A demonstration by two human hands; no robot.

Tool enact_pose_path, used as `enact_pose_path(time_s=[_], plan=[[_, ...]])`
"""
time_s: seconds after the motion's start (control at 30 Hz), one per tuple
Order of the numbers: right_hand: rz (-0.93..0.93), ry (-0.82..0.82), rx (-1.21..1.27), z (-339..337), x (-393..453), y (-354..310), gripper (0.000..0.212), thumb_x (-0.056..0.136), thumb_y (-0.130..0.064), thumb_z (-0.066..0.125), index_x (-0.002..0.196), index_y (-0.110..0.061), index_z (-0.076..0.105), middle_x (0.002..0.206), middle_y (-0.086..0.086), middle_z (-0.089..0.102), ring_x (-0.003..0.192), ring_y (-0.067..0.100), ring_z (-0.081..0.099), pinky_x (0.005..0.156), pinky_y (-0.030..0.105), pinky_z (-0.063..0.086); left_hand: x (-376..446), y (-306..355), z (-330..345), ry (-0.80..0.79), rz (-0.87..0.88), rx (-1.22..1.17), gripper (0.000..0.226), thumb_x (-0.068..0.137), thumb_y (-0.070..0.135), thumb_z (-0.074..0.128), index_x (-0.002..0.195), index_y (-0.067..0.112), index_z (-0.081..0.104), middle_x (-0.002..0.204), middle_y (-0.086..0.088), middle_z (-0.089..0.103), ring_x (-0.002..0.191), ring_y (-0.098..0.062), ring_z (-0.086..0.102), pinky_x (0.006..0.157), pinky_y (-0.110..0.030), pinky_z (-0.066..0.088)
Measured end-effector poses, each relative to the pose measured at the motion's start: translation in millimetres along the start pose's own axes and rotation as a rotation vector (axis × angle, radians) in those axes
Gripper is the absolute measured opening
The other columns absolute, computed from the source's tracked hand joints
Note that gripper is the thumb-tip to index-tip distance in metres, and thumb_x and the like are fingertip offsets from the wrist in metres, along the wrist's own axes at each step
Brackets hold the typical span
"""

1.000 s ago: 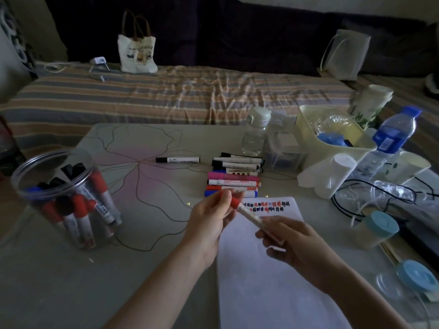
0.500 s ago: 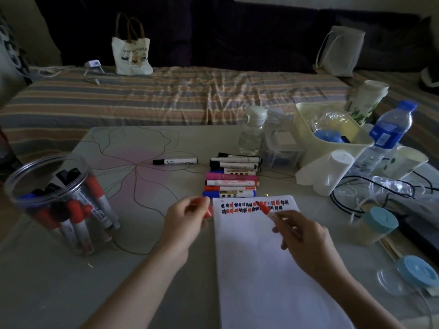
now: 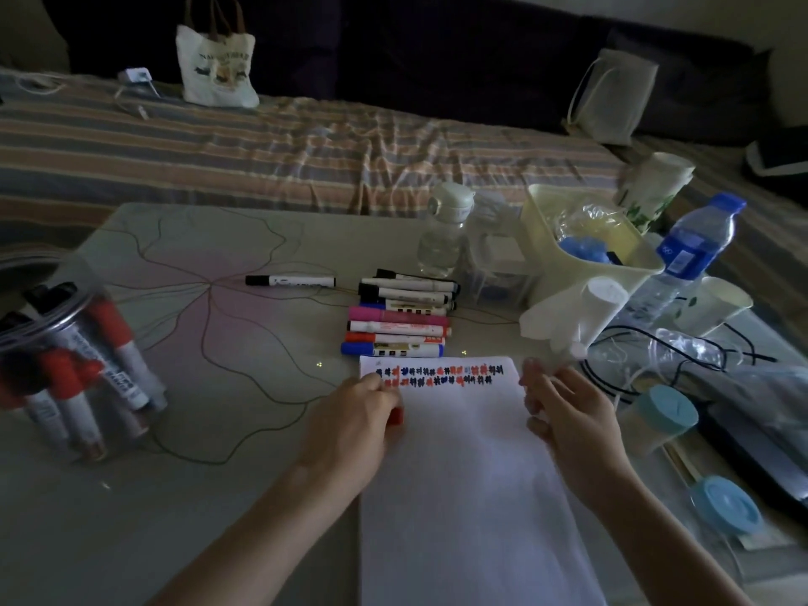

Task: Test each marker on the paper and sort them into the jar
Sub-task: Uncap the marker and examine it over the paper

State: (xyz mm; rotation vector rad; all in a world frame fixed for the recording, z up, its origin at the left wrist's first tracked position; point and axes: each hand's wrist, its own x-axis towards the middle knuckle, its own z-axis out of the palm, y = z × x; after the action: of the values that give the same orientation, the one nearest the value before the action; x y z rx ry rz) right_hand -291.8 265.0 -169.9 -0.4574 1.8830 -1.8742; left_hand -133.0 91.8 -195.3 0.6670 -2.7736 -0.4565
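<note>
Cap's off: left hand point(image 3: 356, 415) now pinches the red cap point(image 3: 396, 415) at the paper point(image 3: 463, 474) edge. Right hand point(image 3: 564, 413) has moved to the scribble rows; marker hidden, grip unclear. Test stroke next, jar point(image 3: 65, 356) waits far left.

White paper sheet point(image 3: 459, 452): two rows of small red, black and blue test scribbles, not readable as words.
Cream canvas tote bag point(image 3: 217, 67): dark print, too blurred to read.
Blue-labelled clear plastic water bottle point(image 3: 691, 251): label print illegible.
White-barrelled markers point(image 3: 400, 317): labels illegible.
</note>
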Motion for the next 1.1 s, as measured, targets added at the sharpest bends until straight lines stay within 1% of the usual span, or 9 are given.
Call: enact_pose_path(time_s=[0.07, 0.13, 0.23, 0.4, 0.47, 0.57, 0.7, 0.9, 1.1], plan=[[-0.036, 0.069, -0.085, 0, 9, 6, 0.024, 0.087, -0.031, 0.067, 0.087, -0.007, 0.068, 0.061, 0.005, 0.057, 0.054, 0.013, 0.042, 0.047, 0.021, 0.037, 1, -1, 2, -0.001, -0.004, 0.004, 0.033, 0.086, 0.032, 0.066, 0.118, 0.026, 0.064, 0.114, 0.009, 0.057, 0.106, -0.014, 0.053, 0.084, -0.031, 0.049], [-0.039, 0.112, -0.115, 0, 21, 8, 0.024, 0.095, -0.025, 0.059, 0.088, -0.004, 0.068, 0.059, 0.003, 0.062, 0.051, 0.013, 0.048, 0.045, 0.02, 0.038, 2, -1, 2, 0.012, -0.006, -0.003, 0.037, 0.085, 0.039, 0.067, 0.12, 0.027, 0.063, 0.114, 0.011, 0.057, 0.106, -0.012, 0.052, 0.085, -0.028, 0.047], [-0.055, 0.063, -0.164, 4, 40, 13, 0.026, 0.099, -0.025, 0.051, 0.095, -0.006, 0.068, 0.076, 0.01, 0.073, 0.061, 0.017, 0.064, 0.047, 0.025, 0.045, 3, -1, 2, 0.006, 0.01, -0.026, 0.044, 0.082, 0.049, 0.068, 0.12, 0.028, 0.062, 0.114, 0.013, 0.056, 0.105, -0.009, 0.051, 0.082, -0.023, 0.045], [-0.151, 0.145, -0.32, 5, 49, 33, 0.013, 0.091, -0.02, 0.067, 0.085, -0.008, 0.071, 0.066, 0.001, 0.068, 0.047, 0.003, 0.056, 0.045, 0.017, 0.045, 2, 0, 3, -0.037, 0.045, -0.021, 0.055, 0.079, 0.057, 0.067, 0.123, 0.027, 0.058, 0.116, 0.013, 0.053, 0.105, -0.005, 0.046, 0.082, -0.018, 0.04], [-0.193, 0.148, -0.39, 4, 51, 37, 0.012, 0.089, -0.021, 0.069, 0.081, -0.012, 0.069, 0.067, -0.003, 0.066, 0.052, -0.001, 0.057, 0.053, 0.011, 0.044, 3, -1, 4, -0.049, 0.043, -0.021, 0.059, 0.078, 0.059, 0.066, 0.125, 0.026, 0.056, 0.118, 0.012, 0.053, 0.105, -0.005, 0.046, 0.085, -0.019, 0.043], [-0.211, 0.193, -0.444, 2, 54, 41, 0.023, 0.091, -0.025, 0.066, 0.073, -0.011, 0.065, 0.061, -0.001, 0.064, 0.052, 0.0, 0.056, 0.053, 0.007, 0.041, 4, -3, 6, -0.06, 0.029, -0.034, 0.061, 0.075, 0.06, 0.068, 0.125, 0.026, 0.057, 0.118, 0.013, 0.053, 0.105, -0.004, 0.046, 0.085, -0.018, 0.042], [-0.181, 0.237, -0.505, 1, 57, 44, 0.015, 0.087, -0.029, 0.07, 0.077, -0.018, 0.07, 0.064, -0.006, 0.069, 0.059, -0.004, 0.063, 0.056, 0.004, 0.044, 4, -1, 5, -0.054, 0.025, -0.037, 0.058, 0.074, 0.058, 0.07, 0.122, 0.026, 0.059, 0.117, 0.014, 0.053, 0.103, -0.003, 0.045, 0.081, -0.016, 0.039], [-0.135, 0.236, -0.494, 1, 56, 45, 0.025, 0.087, -0.033, 0.07, 0.074, -0.012, 0.07, 0.063, 0.0, 0.07, 0.046, 0.005, 0.06, 0.044, 0.01, 0.044, 3, 0, 2, -0.057, 0.008, -0.038, 0.058, 0.073, 0.058, 0.071, 0.12, 0.027, 0.061, 0.115, 0.014, 0.054, 0.104, -0.003, 0.048, 0.082, -0.016, 0.041], [-0.136, 0.228, -0.542, 2, 57, 48, 0.025, 0.086, -0.036, 0.07, 0.075, -0.014, 0.071, 0.065, 0.0, 0.07, 0.053, 0.009, 0.063, 0.048, 0.009, 0.044, 4, 1, 2, -0.075, 0.01, -0.037, 0.058, 0.072, 0.058, 0.071, 0.12, 0.026, 0.061, 0.117, 0.013, 0.054, 0.103, -0.002, 0.047, 0.085, -0.016, 0.043]])
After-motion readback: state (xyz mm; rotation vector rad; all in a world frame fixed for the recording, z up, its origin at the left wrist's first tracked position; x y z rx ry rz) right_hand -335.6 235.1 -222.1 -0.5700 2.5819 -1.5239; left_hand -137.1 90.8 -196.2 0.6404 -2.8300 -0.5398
